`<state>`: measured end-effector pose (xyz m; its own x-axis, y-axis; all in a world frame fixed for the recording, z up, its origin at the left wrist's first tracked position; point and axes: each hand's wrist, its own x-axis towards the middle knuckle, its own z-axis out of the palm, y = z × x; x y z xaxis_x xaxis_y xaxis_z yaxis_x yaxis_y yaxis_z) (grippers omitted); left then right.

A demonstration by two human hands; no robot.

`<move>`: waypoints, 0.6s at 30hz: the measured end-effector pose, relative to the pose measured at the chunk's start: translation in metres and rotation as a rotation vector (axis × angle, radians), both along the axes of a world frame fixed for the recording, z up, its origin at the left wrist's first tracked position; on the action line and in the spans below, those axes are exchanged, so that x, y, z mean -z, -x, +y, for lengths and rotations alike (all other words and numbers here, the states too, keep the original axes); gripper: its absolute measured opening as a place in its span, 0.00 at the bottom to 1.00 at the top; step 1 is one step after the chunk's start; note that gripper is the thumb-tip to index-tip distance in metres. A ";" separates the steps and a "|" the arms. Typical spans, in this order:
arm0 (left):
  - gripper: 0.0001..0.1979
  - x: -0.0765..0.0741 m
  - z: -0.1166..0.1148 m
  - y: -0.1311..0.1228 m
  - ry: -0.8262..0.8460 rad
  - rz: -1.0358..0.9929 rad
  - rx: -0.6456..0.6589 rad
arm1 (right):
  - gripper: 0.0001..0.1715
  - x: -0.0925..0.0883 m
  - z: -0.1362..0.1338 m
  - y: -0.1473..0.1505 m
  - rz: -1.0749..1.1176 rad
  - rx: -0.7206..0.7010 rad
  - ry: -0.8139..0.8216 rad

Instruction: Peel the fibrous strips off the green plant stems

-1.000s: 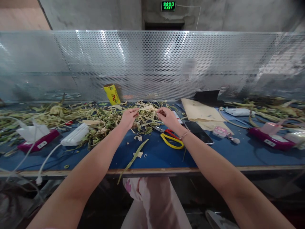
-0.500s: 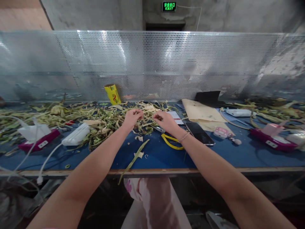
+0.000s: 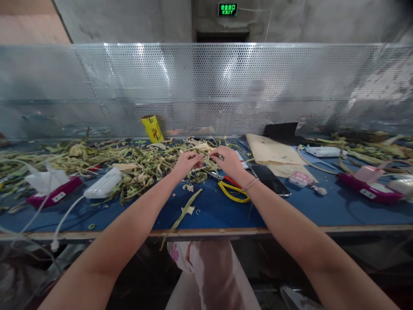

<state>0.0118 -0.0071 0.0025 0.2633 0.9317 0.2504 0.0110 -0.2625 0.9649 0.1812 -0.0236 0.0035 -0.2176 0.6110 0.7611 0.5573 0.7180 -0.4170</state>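
My left hand [image 3: 189, 165] hovers at the right end of a heap of dried green-yellow plant strips [image 3: 145, 165], its thumb and fingers pinched together. Close beside it, my right hand [image 3: 227, 161] also pinches, palm turned inward. Whatever lies between the fingertips is too small to make out against the heap. Below my right wrist are scissors [image 3: 235, 192] with yellow and red handles, partly covered by that hand. One long green leaf strip [image 3: 180, 217] lies nearer me and hangs over the table's front edge.
Left: a white power bank [image 3: 105, 184] and a magenta power strip [image 3: 53, 192] with cables. Right: a dark phone [image 3: 271, 181], brown paper [image 3: 271, 148], a pink case [image 3: 299, 179] and another power strip [image 3: 371, 189]. A yellow tube [image 3: 152, 128] stands before the perforated metal screen [image 3: 180, 86].
My left hand has shifted right, towards my right hand. My right hand has lifted slightly and turned, showing more of the scissors' red handle. The things on the table stay put.
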 end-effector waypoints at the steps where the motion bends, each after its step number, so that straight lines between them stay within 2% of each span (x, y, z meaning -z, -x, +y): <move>1: 0.13 -0.001 -0.001 0.000 -0.009 0.007 -0.002 | 0.05 0.000 0.001 0.000 0.014 -0.009 0.018; 4: 0.11 -0.002 -0.002 0.001 0.022 0.003 0.006 | 0.04 0.003 0.005 -0.002 0.117 -0.049 0.118; 8: 0.12 -0.004 -0.003 0.001 0.116 -0.094 0.069 | 0.06 0.009 0.013 -0.004 0.360 -0.158 0.384; 10: 0.13 -0.004 -0.003 0.002 0.149 -0.147 0.109 | 0.09 0.011 0.014 -0.003 0.567 -0.253 0.523; 13: 0.14 -0.006 -0.005 0.003 0.190 -0.217 0.178 | 0.13 0.012 0.012 -0.003 0.744 -0.437 0.773; 15: 0.15 -0.006 -0.006 0.004 0.220 -0.244 0.216 | 0.16 0.012 0.009 -0.002 0.790 -0.506 0.867; 18: 0.15 -0.005 -0.005 0.003 0.245 -0.271 0.240 | 0.17 0.013 0.005 0.002 0.770 -0.539 0.934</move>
